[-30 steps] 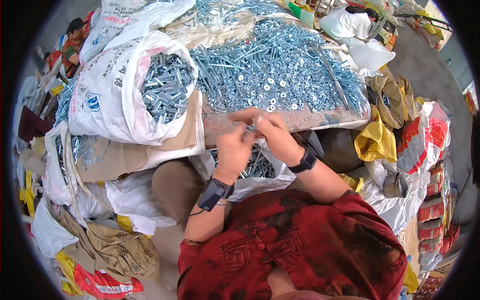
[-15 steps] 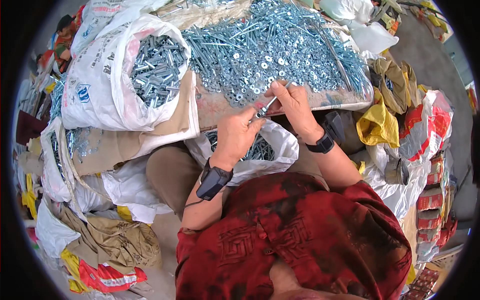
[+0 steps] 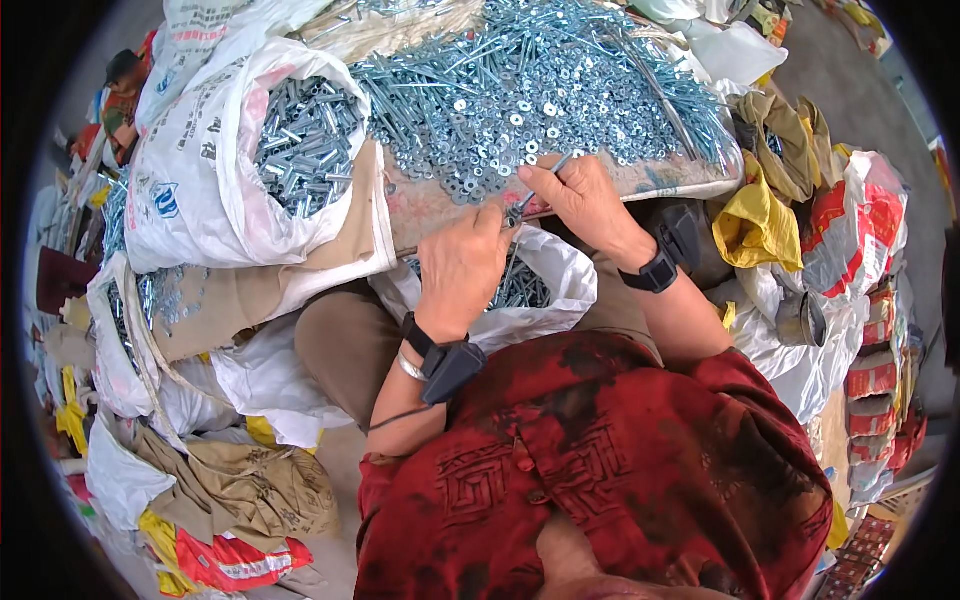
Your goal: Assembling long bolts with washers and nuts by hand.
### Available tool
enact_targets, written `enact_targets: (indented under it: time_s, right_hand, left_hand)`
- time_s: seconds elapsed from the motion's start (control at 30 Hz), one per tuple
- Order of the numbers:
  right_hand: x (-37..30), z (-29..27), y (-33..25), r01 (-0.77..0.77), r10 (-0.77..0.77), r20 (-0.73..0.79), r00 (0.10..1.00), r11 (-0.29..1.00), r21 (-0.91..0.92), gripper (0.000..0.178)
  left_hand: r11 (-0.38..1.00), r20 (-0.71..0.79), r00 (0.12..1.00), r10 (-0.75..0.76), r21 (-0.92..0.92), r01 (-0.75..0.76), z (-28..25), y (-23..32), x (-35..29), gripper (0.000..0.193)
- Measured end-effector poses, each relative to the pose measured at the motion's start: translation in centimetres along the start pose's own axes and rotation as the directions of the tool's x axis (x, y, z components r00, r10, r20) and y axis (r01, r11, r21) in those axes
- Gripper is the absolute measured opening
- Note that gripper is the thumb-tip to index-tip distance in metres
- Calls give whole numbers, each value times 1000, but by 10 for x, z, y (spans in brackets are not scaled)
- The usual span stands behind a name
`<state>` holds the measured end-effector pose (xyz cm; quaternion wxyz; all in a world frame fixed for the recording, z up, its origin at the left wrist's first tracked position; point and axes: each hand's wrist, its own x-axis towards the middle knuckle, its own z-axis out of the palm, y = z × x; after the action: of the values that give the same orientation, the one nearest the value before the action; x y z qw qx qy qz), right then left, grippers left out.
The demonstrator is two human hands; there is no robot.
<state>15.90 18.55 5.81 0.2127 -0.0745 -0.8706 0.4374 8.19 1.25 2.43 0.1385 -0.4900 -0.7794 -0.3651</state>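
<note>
Over the near edge of the worktop, a thin metal screw [image 3: 526,198] slants between my two hands. My left hand [image 3: 463,262] pinches its lower end, where a small dark piece shows at the fingertips. My right hand [image 3: 583,203] has its fingers closed on the upper part, with the tip poking out past the thumb. Just beyond the hands lies a wide heap of loose washers [image 3: 548,108] mixed with long screws [image 3: 425,85]. Beneath my hands, an open white sack [image 3: 565,285] holds metal pieces, partly hidden by my left arm.
A large white woven bag [image 3: 190,190] full of metal sleeves [image 3: 308,135] stands on the worktop's left. Brown cloth [image 3: 785,150] and a yellow bag [image 3: 757,235] lie at right, near a metal cup [image 3: 802,322]. Another person [image 3: 122,100] is at the far left.
My left hand has turned and risen slightly, its fingers now more upright. My right hand has shifted a little left. The screw stays between them, and the whole view has shifted slightly.
</note>
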Motion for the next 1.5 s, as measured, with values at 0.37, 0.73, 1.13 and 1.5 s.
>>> enact_targets:
  time_s: [0.37,0.73,1.13,1.5]
  right_hand:
    - [-34,19,14,-276,71,476,877,884,378,23]
    - [147,-12,89,27,-193,-251,948,838,-545,21]
    - [142,-9,45,-58,-216,-202,955,532,-845,18]
    - [-3,-19,8,54,15,-313,950,976,212,14]
  left_hand:
    - [794,572,820,-3,-497,349,-23,-40,4,16]
    - [179,574,762,-300,-751,636,5,-42,12,19]
    - [-294,479,758,-442,-876,382,16,-63,12,28]
    - [-625,564,798,-211,-706,333,25,-64,2,34]
